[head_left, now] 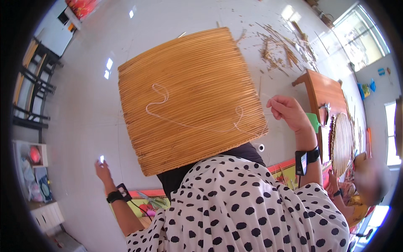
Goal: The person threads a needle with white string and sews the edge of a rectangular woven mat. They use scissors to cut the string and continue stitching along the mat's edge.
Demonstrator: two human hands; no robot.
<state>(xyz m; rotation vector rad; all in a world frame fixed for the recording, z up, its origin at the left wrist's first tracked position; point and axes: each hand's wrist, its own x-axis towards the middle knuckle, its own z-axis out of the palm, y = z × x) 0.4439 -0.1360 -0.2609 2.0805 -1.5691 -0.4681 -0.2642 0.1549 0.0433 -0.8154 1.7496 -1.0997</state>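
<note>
A square mat of thin brown strips [191, 101] lies across my lap, tilted, its strips laid side by side. A white thread [184, 124] trails loosely over it, looping near the middle and by the right edge. Beside that edge my right hand [289, 112] is raised with thumb and fingers pinched, the thread running up toward it; the thread at the fingertips is very faint. Out to the left, away from the mat, my left hand [102, 170] hangs over the floor with its fingers curled. What they hold, if anything, is too small to make out.
Loose strips [285, 48] litter the floor at the far right. A wooden bench [325, 88] stands right of my right hand, with a green object [312, 121] near it. Another person [350, 206] sits at the right by a round slatted piece [342, 145]. Black-framed furniture [35, 84] lines the left.
</note>
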